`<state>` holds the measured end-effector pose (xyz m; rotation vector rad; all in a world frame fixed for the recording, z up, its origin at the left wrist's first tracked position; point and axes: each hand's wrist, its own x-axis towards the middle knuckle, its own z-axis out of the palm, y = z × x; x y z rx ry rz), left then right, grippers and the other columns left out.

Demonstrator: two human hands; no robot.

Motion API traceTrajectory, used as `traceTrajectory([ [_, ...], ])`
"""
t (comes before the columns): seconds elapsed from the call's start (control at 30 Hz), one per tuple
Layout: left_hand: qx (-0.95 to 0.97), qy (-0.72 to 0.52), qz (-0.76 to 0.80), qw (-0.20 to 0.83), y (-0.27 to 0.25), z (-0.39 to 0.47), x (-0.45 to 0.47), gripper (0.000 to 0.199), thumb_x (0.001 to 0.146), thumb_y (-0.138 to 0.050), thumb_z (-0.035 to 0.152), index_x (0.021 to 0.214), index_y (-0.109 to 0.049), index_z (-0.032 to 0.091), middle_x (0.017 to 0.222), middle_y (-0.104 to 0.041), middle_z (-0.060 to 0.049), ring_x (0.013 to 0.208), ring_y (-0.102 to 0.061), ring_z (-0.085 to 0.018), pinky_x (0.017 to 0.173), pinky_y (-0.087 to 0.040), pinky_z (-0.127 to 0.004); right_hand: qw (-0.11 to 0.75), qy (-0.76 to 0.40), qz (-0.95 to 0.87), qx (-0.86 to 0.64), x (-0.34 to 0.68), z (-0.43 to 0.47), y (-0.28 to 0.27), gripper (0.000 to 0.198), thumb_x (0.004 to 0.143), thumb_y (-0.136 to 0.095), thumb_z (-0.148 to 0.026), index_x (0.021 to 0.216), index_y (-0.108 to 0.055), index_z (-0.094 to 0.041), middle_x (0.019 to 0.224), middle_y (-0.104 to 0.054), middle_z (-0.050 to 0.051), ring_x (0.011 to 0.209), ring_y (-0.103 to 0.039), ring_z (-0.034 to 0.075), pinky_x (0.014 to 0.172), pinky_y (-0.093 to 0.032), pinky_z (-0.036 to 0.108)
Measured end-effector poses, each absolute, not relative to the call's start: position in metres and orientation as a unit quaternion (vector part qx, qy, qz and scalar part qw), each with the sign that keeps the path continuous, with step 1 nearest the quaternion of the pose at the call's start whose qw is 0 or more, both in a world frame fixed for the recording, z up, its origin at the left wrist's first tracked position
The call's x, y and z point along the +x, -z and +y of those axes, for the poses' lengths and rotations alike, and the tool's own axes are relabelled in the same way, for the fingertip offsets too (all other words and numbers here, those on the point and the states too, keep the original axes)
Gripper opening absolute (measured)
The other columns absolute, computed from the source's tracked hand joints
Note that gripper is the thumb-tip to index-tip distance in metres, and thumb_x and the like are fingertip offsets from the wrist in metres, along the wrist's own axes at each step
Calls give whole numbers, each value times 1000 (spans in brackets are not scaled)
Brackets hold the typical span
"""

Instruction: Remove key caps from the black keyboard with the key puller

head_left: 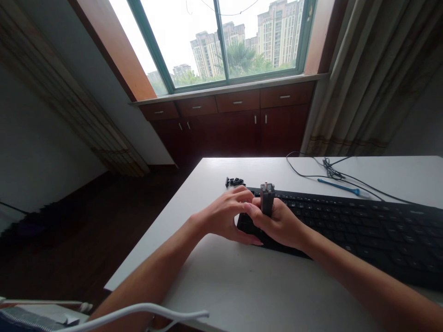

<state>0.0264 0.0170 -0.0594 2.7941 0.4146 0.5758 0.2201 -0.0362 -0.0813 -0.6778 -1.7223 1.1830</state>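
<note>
Window light from behind, white table in front. Keyboard lies on the table, running off to the right. Right hand: grip clamped on a dark tool, roughly upright over the keyboard's left part. Left hand spans the keyboard's left end, thumb and fingers apart; can't tell if that grip is pinching.

Risks: tool could slip sideways and scratch keys or catch the left fingers, since both hands crowd together. Uneven pressure could skid the keyboard. Loose black bits sit just beyond the left fingers; a knock could scatter them.

Looks: keyboard black, flat, pale key markings, dim under backlight. Tool dark, boxy, metal at its top; lower end hidden by the hand.
</note>
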Motion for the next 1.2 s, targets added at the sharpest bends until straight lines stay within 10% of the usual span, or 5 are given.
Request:
traceTrajectory([
  [0.2,952,-209,137,177,67,7,40,80,78,-81,55,140,-49,16,146,-52,-19,138,-48,-37,119,-43,-52,475,-470,-686,-288,215,-39,79,32,103,-52,-35,78,-61,-17,77,-62,2,74,-58,15,74,-48,29],
  [0.53,947,-206,113,218,71,1,49,46,92,-64,34,133,-48,18,133,-61,-15,126,-58,-31,117,-46,-49,523,-467,-633,-327,207,-45,82,36,102,-52,-39,76,-60,-17,68,-56,2,75,-60,20,78,-50,35],
  [1.2,953,-156,148,213,68,-3,49,46,96,-56,30,139,-44,18,142,-54,-16,131,-54,-28,118,-44,-44,522,-453,-634,-346,210,-47,77,39,102,-49,-43,79,-62,-16,77,-65,5,73,-60,20,71,-48,34],
])
